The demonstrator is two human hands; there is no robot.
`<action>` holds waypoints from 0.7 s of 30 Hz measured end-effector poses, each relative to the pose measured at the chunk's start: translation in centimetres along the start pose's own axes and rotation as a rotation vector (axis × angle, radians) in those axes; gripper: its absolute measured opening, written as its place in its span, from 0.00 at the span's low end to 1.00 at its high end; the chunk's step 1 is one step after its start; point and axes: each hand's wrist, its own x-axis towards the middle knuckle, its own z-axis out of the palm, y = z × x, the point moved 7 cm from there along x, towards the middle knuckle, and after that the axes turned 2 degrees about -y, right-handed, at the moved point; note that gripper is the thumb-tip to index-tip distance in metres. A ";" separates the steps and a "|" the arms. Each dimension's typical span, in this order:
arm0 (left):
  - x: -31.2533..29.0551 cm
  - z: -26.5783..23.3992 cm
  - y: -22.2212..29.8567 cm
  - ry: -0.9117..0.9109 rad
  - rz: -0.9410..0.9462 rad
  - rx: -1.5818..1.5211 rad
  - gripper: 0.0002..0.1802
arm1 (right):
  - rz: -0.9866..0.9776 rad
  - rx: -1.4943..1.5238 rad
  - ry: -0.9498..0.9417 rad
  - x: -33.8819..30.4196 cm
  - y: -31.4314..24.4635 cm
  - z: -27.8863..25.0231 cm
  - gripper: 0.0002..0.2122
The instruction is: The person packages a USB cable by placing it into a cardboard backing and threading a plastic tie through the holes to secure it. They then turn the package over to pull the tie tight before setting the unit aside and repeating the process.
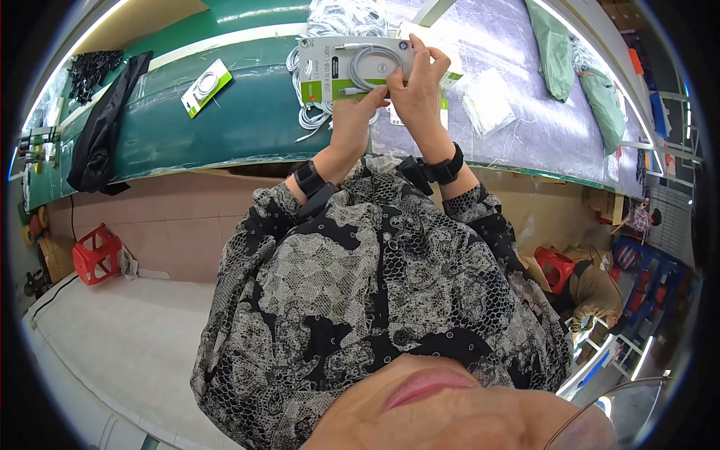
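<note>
Reaching over the near edge of the table [262,120], the left hand [355,116] pinches the lower edge of the cable card [337,69], and the right hand [421,86], with bent fingers, grips its right side. The card is over the table's middle part. Bare green surface lies leftward, toward another cable card [205,88].

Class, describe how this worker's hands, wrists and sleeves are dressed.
The left hand and right hand are ungloved. Each wrist wears a black strap, left and right, with a boxy black attachment. The sleeves carry a black, grey and cream scale-like print.
</note>
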 end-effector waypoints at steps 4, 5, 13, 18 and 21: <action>0.2 -0.2 0.9 0.011 0.043 -0.009 0.16 | 0.034 0.028 -0.016 0.0 0.2 0.4 0.24; 0.4 -0.4 1.0 0.012 0.043 -0.007 0.16 | 0.014 0.012 -0.011 0.0 0.0 0.5 0.24; 0.3 -2.1 1.5 0.001 -0.043 -0.100 0.19 | -0.025 -0.014 -0.044 0.2 -0.7 0.1 0.23; -0.2 -1.8 1.4 -0.118 -0.217 -0.265 0.19 | 0.123 0.348 -0.015 0.2 1.6 -1.3 0.19; -0.1 -1.9 1.3 -0.114 -0.221 -0.260 0.19 | 0.293 0.625 -0.074 -0.8 5.2 -0.3 0.16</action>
